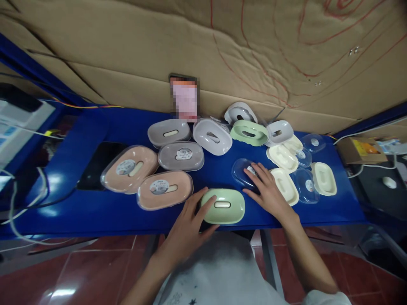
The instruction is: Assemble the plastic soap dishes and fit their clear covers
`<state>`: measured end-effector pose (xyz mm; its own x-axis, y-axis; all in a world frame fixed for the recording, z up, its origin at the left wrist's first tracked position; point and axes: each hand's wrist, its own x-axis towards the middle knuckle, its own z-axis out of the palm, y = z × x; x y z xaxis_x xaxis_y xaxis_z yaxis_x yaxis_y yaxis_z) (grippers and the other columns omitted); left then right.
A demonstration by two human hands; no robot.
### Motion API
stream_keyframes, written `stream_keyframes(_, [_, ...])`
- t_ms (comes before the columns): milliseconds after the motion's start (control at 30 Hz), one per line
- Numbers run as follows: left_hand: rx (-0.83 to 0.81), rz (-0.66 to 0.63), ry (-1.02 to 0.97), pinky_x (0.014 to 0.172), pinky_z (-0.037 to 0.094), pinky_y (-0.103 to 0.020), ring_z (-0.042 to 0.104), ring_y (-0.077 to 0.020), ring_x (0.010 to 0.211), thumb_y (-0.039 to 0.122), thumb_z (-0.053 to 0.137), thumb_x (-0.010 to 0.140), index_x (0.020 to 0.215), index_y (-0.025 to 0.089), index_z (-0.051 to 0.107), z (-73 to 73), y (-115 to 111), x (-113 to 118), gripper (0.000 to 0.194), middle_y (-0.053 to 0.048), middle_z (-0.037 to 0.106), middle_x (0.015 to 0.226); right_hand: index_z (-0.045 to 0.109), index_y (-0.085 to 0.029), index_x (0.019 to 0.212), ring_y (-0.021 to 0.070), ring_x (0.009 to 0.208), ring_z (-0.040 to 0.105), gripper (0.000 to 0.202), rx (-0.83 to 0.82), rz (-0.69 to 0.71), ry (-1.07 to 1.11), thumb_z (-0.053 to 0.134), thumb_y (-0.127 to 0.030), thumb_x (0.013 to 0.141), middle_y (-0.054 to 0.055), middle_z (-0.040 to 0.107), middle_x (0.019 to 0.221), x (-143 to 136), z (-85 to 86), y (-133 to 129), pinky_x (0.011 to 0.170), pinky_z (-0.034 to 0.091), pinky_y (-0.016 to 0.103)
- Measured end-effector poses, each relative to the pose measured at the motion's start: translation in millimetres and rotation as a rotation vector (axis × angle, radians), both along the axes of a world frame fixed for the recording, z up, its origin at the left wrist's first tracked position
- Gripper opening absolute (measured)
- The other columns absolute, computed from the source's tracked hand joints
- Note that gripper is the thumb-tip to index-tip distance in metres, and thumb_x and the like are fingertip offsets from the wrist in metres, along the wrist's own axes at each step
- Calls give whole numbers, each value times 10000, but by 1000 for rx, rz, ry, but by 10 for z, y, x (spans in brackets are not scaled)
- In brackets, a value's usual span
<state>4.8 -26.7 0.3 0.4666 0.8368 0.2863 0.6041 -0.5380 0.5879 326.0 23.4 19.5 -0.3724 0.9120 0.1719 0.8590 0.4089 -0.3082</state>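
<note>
Near the front edge of the blue table lies a light green oval soap dish (222, 217) with a cream piece in its central slot. My left hand (190, 220) spans its left end, fingers at the far rim and top and thumb at the near side. Just to the right, my right hand (267, 190) reaches over a clear oval lid (238, 170) bearing a round label. Its fingers are stretched out and apart, the tips over the label; the hand covers part of the lid. Cream trays (288, 188) lie beyond that hand.
Lidded peach dishes (165, 190) and a lidded grey dish (181, 156) stand to the left. Grey shells (213, 136) and a green shell (249, 132) are at the back. More clear lids (305, 186) lie right. A phone (184, 98) leans against the cardboard wall; a black tablet-like slab (101, 165) lies left.
</note>
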Motion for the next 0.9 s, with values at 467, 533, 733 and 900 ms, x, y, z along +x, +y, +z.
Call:
stream_keyframes(467, [-241, 30, -77, 1179, 498, -621, 501, -394, 1505, 391, 837, 914, 1726, 384, -34, -128, 108, 61, 1191, -191, 469, 1622, 573, -231, 1529, 235, 1607, 374, 444, 168, 466, -41, 568, -188, 1087, 47, 566, 1620, -480, 10, -461, 1375, 140, 611])
stream_keyframes(533, [-226, 0, -78, 1173, 500, -630, 510, -395, 1493, 384, 843, 908, 1727, 379, -18, -127, 133, 56, 1188, -192, 480, 1622, 560, -249, 1543, 233, 1608, 372, 461, 183, 479, -74, 562, -176, 1088, 32, 557, 1628, -470, -15, -448, 1373, 140, 622])
stream_keyframes(733, [-139, -37, -51, 1169, 505, -603, 538, -372, 1459, 360, 852, 899, 1726, 353, 136, -106, 162, 52, 1094, -169, 522, 1610, 536, -268, 1568, 247, 1598, 392, 499, 230, 511, -136, 607, -205, 1078, 41, 548, 1633, -418, -17, -436, 1361, 148, 650])
stream_keyframes(900, [-141, -34, -27, 1167, 517, -572, 544, -355, 1452, 364, 853, 899, 1729, 336, 154, -87, 140, 43, 1086, -160, 532, 1604, 539, -264, 1566, 227, 1552, 466, 482, 226, 561, -165, 594, -212, 1090, 53, 548, 1632, -396, 27, -435, 1360, 109, 647])
